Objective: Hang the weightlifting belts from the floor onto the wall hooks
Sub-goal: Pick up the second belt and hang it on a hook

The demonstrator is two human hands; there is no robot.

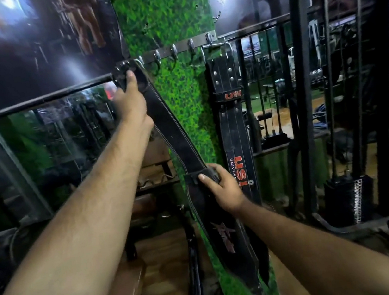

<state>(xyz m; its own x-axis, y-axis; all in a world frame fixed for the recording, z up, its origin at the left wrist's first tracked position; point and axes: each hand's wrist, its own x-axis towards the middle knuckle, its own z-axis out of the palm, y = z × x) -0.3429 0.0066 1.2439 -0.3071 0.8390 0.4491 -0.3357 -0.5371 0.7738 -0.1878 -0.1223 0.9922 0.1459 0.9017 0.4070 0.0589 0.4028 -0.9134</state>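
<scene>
Hanging step | my left hand (130,98) grips black belt (183,149) buckle at hook rail (178,47) left end | right hand (224,188) clasps its middle | next: seat buckle on hook

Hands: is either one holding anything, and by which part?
Both hold one black belt. The left hand grips its buckle end up at the hook rail; the right hand grips its middle.

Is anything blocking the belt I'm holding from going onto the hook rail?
Nothing visible blocks it. The left hand has the belt's buckle end at the leftmost end of the hook rail, the right hand steadies it lower down. The USI belt hangs at the far right; the hooks between look bare.
</scene>
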